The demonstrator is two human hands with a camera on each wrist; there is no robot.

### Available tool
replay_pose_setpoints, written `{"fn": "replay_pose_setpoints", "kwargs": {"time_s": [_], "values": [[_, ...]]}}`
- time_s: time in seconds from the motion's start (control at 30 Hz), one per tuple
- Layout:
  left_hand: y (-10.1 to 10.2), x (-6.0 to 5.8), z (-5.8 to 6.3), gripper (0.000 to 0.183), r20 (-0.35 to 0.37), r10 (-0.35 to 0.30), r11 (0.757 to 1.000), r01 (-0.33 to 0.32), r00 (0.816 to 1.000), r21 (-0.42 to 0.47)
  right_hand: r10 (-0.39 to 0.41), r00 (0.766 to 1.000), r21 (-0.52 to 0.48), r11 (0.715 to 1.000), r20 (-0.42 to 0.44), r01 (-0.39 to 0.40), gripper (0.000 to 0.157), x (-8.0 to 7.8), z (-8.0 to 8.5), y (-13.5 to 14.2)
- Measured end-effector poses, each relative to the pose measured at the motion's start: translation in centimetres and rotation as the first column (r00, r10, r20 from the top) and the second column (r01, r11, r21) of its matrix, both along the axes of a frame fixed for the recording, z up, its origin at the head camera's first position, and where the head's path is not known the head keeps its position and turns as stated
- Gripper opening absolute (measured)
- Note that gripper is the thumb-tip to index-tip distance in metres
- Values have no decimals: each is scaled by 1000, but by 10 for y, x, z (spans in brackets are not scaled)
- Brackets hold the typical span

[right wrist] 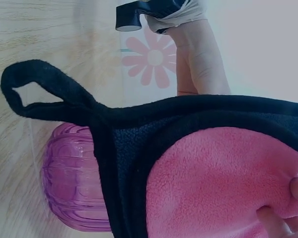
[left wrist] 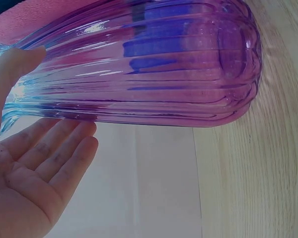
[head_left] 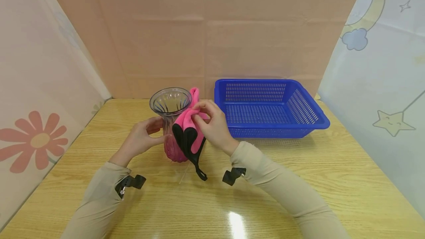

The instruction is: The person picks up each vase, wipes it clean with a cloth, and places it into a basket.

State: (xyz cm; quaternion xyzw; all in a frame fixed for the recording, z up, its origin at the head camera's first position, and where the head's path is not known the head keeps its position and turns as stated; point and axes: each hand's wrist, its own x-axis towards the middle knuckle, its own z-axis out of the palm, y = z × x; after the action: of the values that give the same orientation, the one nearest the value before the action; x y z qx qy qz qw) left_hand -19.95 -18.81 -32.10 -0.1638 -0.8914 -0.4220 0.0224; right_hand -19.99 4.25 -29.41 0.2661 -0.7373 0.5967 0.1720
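Note:
A ribbed glass vase (head_left: 172, 146), bluish and clear at the flared rim and pink toward the base, stands upright on the table. My left hand (head_left: 142, 135) holds it at the neck, thumb in front and fingers behind; in the left wrist view the fingers lie along the glass (left wrist: 164, 74). Between thumb and fingers, my right hand (head_left: 214, 125) pinches a pink plush cleaning cloth (head_left: 199, 137) with black edging. Bunched folds of the cloth hang against the vase's right side, covering part of it. Its black hanging loop (right wrist: 47, 67) dangles near the base.
To the right, at the back of the table, sits a blue plastic basket (head_left: 275, 125) with slotted walls. A peach backdrop (head_left: 206, 47) rises behind, and patterned panels flank the table (head_left: 186, 209). Both wrists carry black straps.

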Motion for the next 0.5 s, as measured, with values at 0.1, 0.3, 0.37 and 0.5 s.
{"fn": "replay_pose_setpoints", "kwargs": {"time_s": [0.1, 0.3, 0.37, 0.5], "values": [[0, 0, 0, 61, -4, 1, 1000, -1, 1000, -2, -3, 1000, 12, 1000, 3, 3, 15, -1, -2, -1], [0, 0, 0, 60, -10, -5, 1000, 5, 1000, -1, 4, 1000, 56, 998, 11, -4, 15, -3, -5, -2], [0, 0, 0, 60, -12, -6, 1000, 6, 1000, 0, 4, 1000, 80, 997, 6, -5, 15, -3, -6, -2], [0, 0, -1, 60, -15, -9, 1000, 9, 1000, -1, -6, 1000, 139, 990, -29, 10, 13, -3, -8, -3]]}}
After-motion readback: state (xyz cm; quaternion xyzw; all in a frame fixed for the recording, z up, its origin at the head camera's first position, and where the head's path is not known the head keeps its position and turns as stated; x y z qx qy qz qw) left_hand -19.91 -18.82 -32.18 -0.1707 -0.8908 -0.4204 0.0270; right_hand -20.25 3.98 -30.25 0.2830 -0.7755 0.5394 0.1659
